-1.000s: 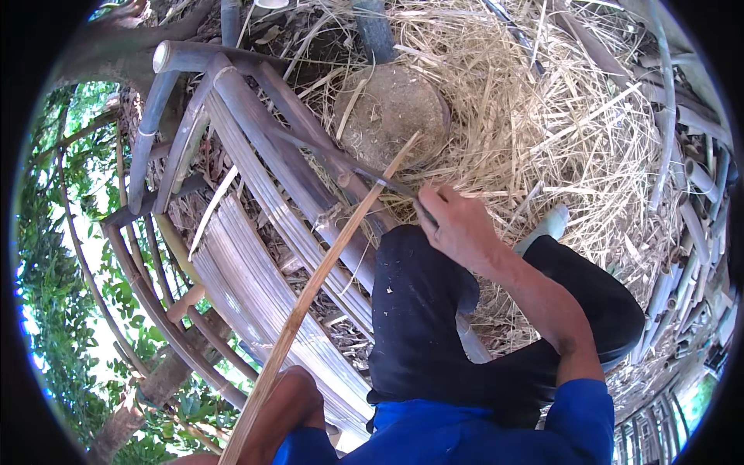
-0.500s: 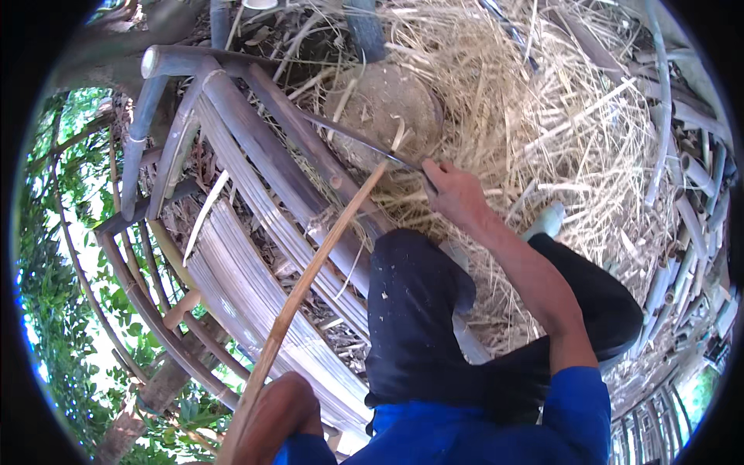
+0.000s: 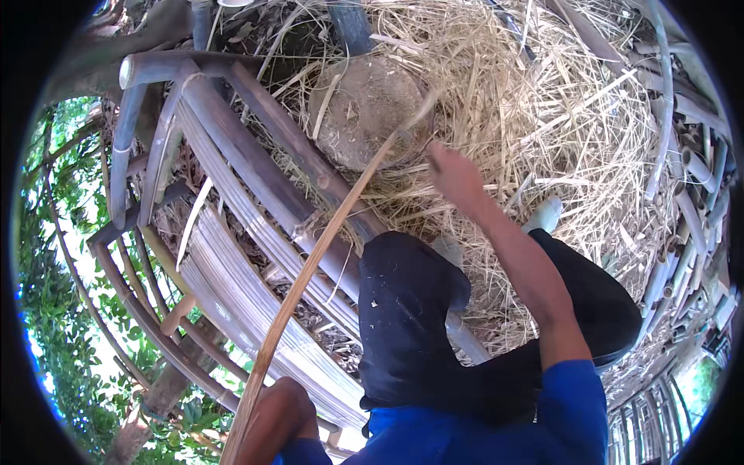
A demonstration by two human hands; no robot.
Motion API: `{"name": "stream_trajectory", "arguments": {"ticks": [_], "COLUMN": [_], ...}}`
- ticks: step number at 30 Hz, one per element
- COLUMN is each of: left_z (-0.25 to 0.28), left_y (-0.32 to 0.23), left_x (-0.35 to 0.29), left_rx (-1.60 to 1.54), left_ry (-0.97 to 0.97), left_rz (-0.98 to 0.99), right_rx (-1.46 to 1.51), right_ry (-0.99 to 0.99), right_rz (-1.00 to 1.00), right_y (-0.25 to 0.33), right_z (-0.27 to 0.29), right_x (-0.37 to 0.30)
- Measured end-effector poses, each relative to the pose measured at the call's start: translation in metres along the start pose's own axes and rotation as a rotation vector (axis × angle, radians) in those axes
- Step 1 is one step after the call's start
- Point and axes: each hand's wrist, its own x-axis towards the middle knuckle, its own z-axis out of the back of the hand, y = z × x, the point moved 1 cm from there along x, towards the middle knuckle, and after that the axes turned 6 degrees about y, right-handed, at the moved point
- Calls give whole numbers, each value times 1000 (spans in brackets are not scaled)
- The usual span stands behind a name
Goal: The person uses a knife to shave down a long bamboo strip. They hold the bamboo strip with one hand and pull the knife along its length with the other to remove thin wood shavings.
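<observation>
Across a bamboo-slat bench [image 3: 232, 287] slants a long, pale split-bamboo strip [image 3: 298, 287], from the lower edge up to a blurred tip over the round chopping stump [image 3: 353, 116]. Alongside its lower end lies the left hand [image 3: 271, 415]; its fingers are hidden, so its grip cannot be told. Near the upper end, the right hand [image 3: 457, 182] is closed around a knife handle [image 3: 435, 158], the blade blurred. Dry shavings [image 3: 527, 132] surround the stump's right side. Farther right lie hollow bamboo tubes [image 3: 697, 170]. At the top edge, a white round vessel [image 3: 235, 2] is cut off, its contents unseen.
</observation>
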Motion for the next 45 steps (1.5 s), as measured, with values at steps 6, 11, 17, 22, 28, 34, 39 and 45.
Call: {"name": "stream_trajectory", "arguments": {"ticks": [6,11,17,22,28,34,39,45], "left_z": [12,12,0,-6,-5,-7,-4,-12], "left_y": [2,5,18,27,33,36,36,41], "left_x": [1,-14,-31,-42,-53,-52,-53,-59], "left_rx": [-43,-12,29,40,70,47,60,42], "left_ry": [24,12,3,-5,1,-1,6,-7], "left_rz": [10,3,24,31,34,40,47,46], "right_rx": [309,174,202,66,156,66,245,156], "right_ry": [-26,-159,-449,-378,-389,-177,-253,-159], "right_rz": [-401,-245,110,42,172,-176,-43,-216], "right_y": [-14,0,28,-15,21,-28,7,-28], "right_z": [11,19,15,-14,6,-24,-14,-31], "right_x": [-17,-10,10,27,14,32,14,39]}}
